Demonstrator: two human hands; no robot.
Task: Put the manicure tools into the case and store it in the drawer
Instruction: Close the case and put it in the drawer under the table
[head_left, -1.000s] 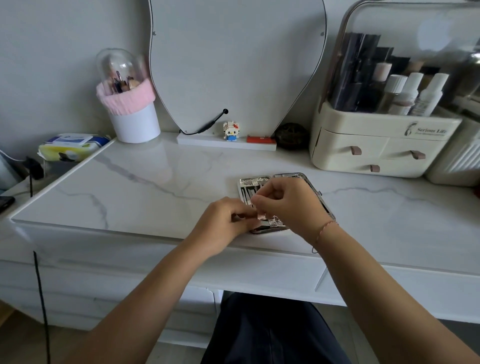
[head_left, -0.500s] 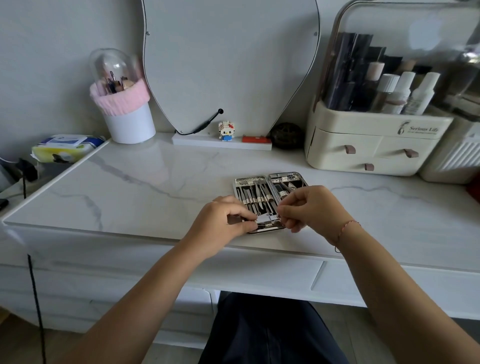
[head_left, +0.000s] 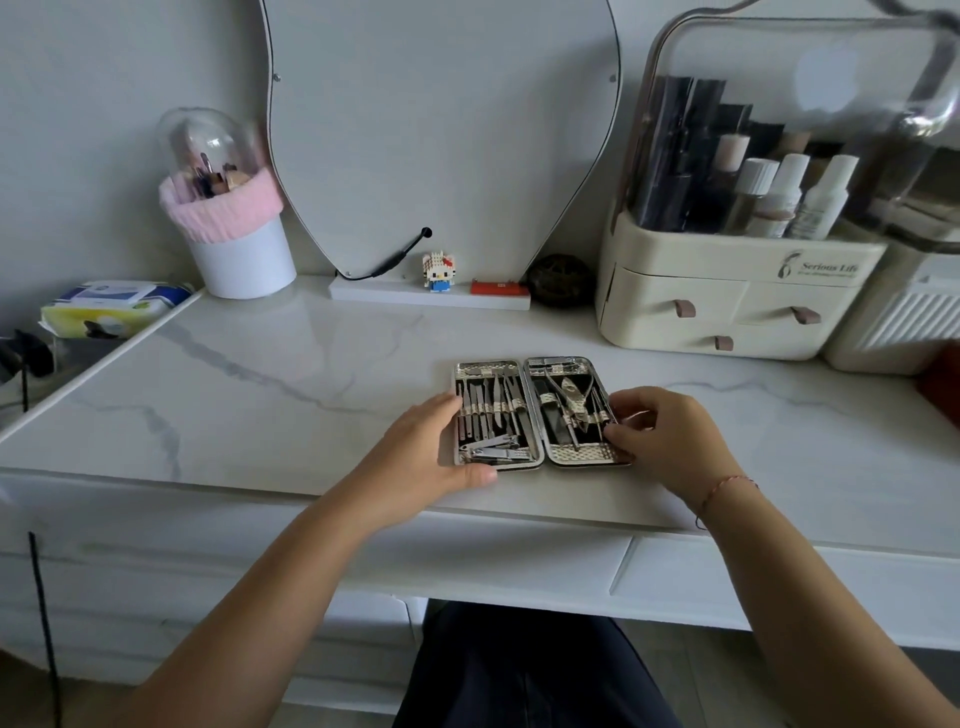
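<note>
Manicure case (head_left: 582, 456) lies open between straight left fingers (head_left: 441, 410) and right fingers (head_left: 621, 432) pinching its edge.

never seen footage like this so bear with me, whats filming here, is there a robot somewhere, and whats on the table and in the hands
No robot here: a person works with two bare hands. The camera sits on their head and looks forward and down, so the arms enter from the bottom. On the marble table lies an open manicure case with metal tools tucked into both halves. The left hand rests with straight fingers against its left edge. The right hand has fingers curled at the right edge; whether they grip it is unclear. Behind stand a mirror, a brush pot and a cosmetics organiser.
</note>
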